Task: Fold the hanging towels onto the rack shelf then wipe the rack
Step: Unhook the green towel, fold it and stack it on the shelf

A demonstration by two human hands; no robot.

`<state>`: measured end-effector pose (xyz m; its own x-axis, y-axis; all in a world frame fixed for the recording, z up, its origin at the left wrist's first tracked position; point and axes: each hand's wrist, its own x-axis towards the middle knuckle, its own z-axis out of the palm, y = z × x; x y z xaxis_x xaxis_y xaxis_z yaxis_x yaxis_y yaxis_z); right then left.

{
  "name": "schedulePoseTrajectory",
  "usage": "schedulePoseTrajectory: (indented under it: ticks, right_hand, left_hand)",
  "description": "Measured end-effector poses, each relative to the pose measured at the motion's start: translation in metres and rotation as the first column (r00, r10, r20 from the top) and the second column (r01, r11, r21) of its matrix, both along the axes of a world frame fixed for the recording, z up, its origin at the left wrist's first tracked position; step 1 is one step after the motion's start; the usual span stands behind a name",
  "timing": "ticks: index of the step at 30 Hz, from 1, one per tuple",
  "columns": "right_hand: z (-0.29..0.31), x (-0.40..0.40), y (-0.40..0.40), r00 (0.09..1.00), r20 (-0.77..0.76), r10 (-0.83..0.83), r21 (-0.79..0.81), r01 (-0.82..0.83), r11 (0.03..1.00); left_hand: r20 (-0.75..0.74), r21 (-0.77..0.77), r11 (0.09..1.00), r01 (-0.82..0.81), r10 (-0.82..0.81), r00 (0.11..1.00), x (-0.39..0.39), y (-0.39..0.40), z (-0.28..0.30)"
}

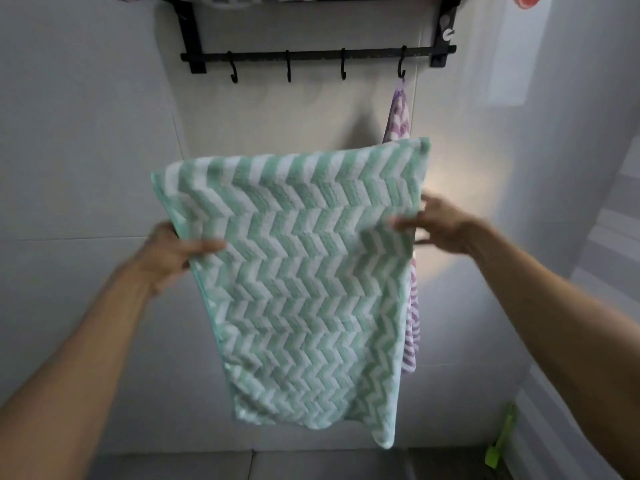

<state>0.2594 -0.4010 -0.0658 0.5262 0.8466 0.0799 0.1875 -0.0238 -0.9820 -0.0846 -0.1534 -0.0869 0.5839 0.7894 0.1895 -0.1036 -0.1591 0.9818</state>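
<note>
I see the green-and-white chevron terry towel (294,271) held up below the black hook rack (318,57). Left hand (169,254) and right hand (440,223) pinch its sides. Advice: match corners before folding.

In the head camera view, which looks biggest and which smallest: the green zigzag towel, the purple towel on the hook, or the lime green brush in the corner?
As they look in this view:
1. green zigzag towel, though it is held nearest the camera
2. purple striped towel, partly hidden behind the green one, so its full size is unsure
3. lime green brush
</note>
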Motion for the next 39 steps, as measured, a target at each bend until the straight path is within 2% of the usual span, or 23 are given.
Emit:
schedulePoseTrajectory:
  ticks: [2,3,5,8,10,12,13,14,16,18,19,22,24,26,28,29,30,32,34,36,38,39]
  right_hand:
    - [-0.055,-0.003,-0.008,0.999,0.039,0.035,-0.259,-0.024,0.966]
    - [-0.078,-0.004,-0.009,1.000,0.008,0.022,-0.305,-0.019,0.952]
    - [-0.095,-0.002,-0.011,0.998,-0.044,-0.053,-0.290,0.038,0.956]
    - [-0.080,0.005,-0.005,0.970,-0.217,-0.108,-0.129,0.082,0.988]
    - [-0.073,-0.004,-0.006,0.969,-0.246,-0.015,-0.159,-0.025,0.987]
    - [-0.083,-0.019,-0.013,0.977,-0.180,0.112,-0.313,-0.164,0.935]
    - [-0.090,-0.024,-0.015,0.976,-0.153,0.153,-0.341,-0.198,0.919]
    - [-0.094,-0.029,-0.016,0.976,-0.154,0.153,-0.316,-0.196,0.928]
    - [-0.090,-0.036,-0.013,0.962,-0.255,0.095,-0.163,-0.139,0.977]
    - [-0.082,-0.036,-0.009,0.907,-0.407,0.106,-0.020,-0.125,0.992]
    - [-0.080,-0.037,-0.009,0.897,-0.426,0.114,-0.025,-0.138,0.990]
    - [-0.084,-0.041,-0.015,0.935,-0.335,0.114,-0.139,-0.168,0.976]
    - [-0.081,-0.040,-0.017,0.946,-0.315,0.080,-0.125,-0.125,0.984]
    - [-0.075,-0.035,-0.019,0.927,-0.371,0.062,-0.058,-0.089,0.994]
    - [-0.068,-0.030,-0.024,0.890,-0.426,0.162,-0.040,-0.197,0.980]
    - [-0.067,-0.030,-0.028,0.883,-0.421,0.209,-0.063,-0.258,0.964]
    - [-0.068,-0.027,-0.031,0.889,-0.398,0.228,-0.085,-0.284,0.955]
    - [-0.069,-0.026,-0.033,0.919,-0.353,0.176,-0.080,-0.217,0.973]
    - [-0.070,-0.026,-0.031,0.924,-0.372,0.090,-0.024,-0.107,0.994]
    - [-0.068,-0.024,-0.028,0.916,-0.395,0.069,-0.010,-0.079,0.997]
    - [-0.060,-0.023,-0.028,0.938,-0.337,0.087,-0.044,-0.107,0.993]
    - [-0.057,-0.022,-0.028,0.949,-0.307,0.074,-0.045,-0.092,0.995]
  left_hand:
    - [-0.144,-0.071,0.996,-0.056,0.045,0.988,0.000,-0.016,-0.044]
    - [-0.172,-0.116,0.990,-0.086,0.065,0.983,-0.002,-0.024,-0.060]
    - [-0.161,-0.194,0.967,-0.166,0.135,0.978,-0.003,-0.023,-0.068]
    - [-0.068,-0.350,0.902,-0.252,0.244,0.967,-0.005,0.003,-0.039]
    - [-0.077,-0.413,0.877,-0.244,0.233,0.969,-0.005,0.010,-0.031]
    - [-0.190,-0.428,0.865,-0.262,0.198,0.962,-0.010,0.009,-0.037]
    - [-0.241,-0.439,0.857,-0.270,0.178,0.954,-0.012,0.008,-0.043]
    - [-0.258,-0.455,0.847,-0.276,0.171,0.951,-0.012,0.006,-0.044]
    - [-0.170,-0.481,0.849,-0.219,0.154,0.973,-0.013,0.005,-0.033]
    - [-0.003,-0.473,0.879,-0.054,0.059,0.998,-0.016,0.006,-0.017]
    - [0.029,-0.458,0.889,0.021,-0.008,1.000,-0.018,0.007,-0.016]
    - [-0.148,-0.402,0.912,0.079,-0.150,0.977,-0.026,-0.002,-0.059]
    - [-0.163,-0.388,0.921,0.020,-0.091,0.982,-0.019,-0.006,-0.078]
    - [-0.036,-0.411,0.912,0.007,-0.024,0.999,-0.013,-0.002,-0.073]
    - [0.099,-0.412,0.904,0.119,-0.085,0.991,-0.012,0.002,-0.058]
    - [0.058,-0.371,0.918,0.142,-0.130,0.990,-0.014,0.001,-0.057]
    - [-0.045,-0.331,0.935,0.126,-0.148,0.988,-0.016,-0.003,-0.060]
    - [-0.189,-0.314,0.948,0.049,-0.113,0.975,-0.019,-0.007,-0.072]
    - [-0.127,-0.348,0.937,-0.032,-0.013,0.992,-0.018,-0.006,-0.073]
    - [-0.043,-0.351,0.936,-0.016,0.000,0.999,-0.016,-0.001,-0.062]
    - [-0.084,-0.302,0.952,0.041,-0.069,0.994,-0.014,-0.001,-0.050]
    - [-0.123,-0.282,0.959,0.010,-0.046,0.991,-0.014,-0.002,-0.047]
